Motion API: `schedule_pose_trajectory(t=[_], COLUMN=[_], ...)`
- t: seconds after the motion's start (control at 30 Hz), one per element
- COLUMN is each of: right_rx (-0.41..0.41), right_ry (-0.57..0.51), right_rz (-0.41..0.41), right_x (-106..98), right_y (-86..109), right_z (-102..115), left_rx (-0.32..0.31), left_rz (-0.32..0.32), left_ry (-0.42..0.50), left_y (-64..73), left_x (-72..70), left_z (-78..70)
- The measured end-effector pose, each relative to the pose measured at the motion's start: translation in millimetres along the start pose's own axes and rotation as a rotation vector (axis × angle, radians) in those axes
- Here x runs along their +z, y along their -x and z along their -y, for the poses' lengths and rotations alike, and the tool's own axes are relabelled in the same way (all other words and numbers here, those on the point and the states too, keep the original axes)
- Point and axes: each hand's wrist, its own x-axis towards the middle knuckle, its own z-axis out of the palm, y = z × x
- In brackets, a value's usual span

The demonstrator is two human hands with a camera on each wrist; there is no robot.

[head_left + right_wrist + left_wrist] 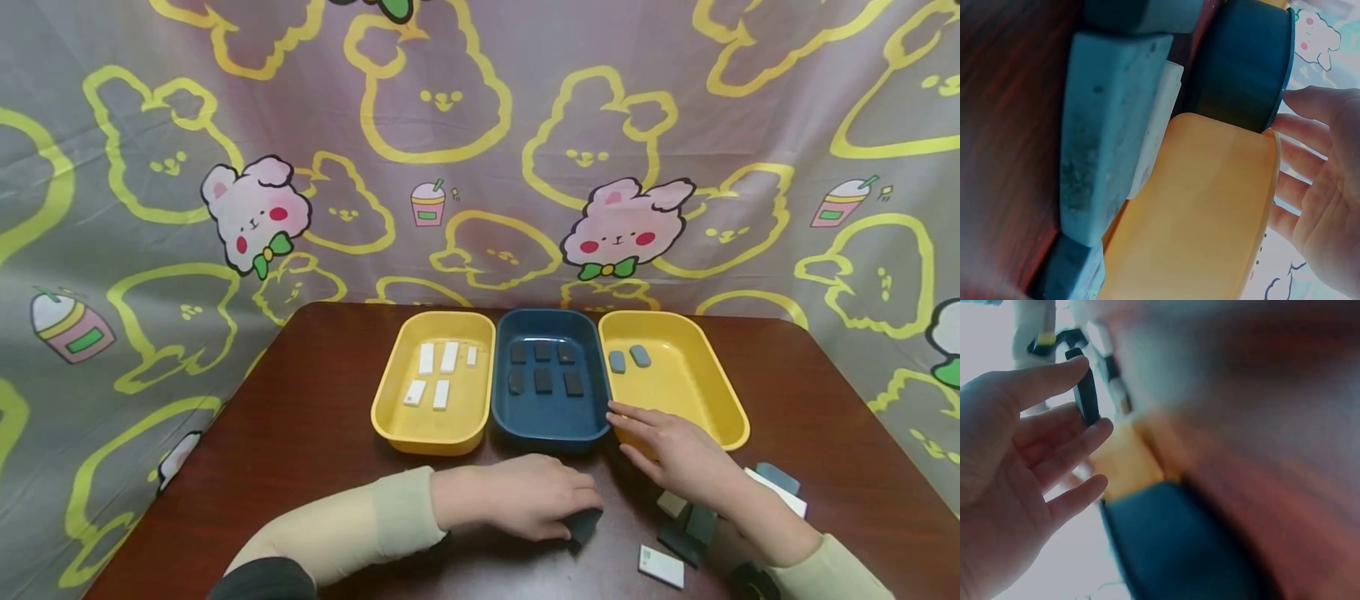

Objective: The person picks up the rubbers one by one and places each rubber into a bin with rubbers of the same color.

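Note:
My left hand point(534, 498) pinches a dark rectangular block point(582, 527) between thumb and fingers, just above the table in front of the blue bin point(551, 435). In the left wrist view the thumb and fingertips grip that slim dark block point(1087, 390) by its ends. My right hand point(686, 458) holds nothing; its fingers are extended at the near rims where the blue bin meets the right yellow bin point(690, 379). The right wrist view shows the fingertips against or very close to those rims. Several dark blocks point(543, 382) lie in two rows inside the blue bin.
White blocks point(442, 395) lie in the left yellow bin point(431, 446). Two blue-grey blocks point(640, 356) lie in the right one. By my right forearm is a loose pile with a blue-grey block point(778, 477), dark blocks point(681, 543) and a white block point(662, 567). A patterned curtain point(480, 167) hangs behind.

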Motion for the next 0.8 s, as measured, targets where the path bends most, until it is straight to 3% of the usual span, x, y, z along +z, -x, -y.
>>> schedule_pose_trajectory(t=[0.27,0.47,0.63,0.8], right_rx=[-0.017,-0.024,-0.033,-0.04], right_ry=[-0.004,-0.003,0.003,0.008], right_rz=[-0.018,-0.019,-0.025,-0.029], right_x=[0,2,3,3], right_y=[1.4,1.2,1.2,1.0], right_z=[-1,-2,-3,-3], left_rx=[-0.121,-0.255,-0.386,-0.429], left_rz=[-0.179,-0.28,-0.279,-0.199], left_ry=[-0.008,0.058,0.03,-0.012], left_y=[31.6,45.9,47.5,41.5], left_x=[-18.2,-35.7,-45.5,-41.9], left_z=[18.4,38.1,57.9,77.9])
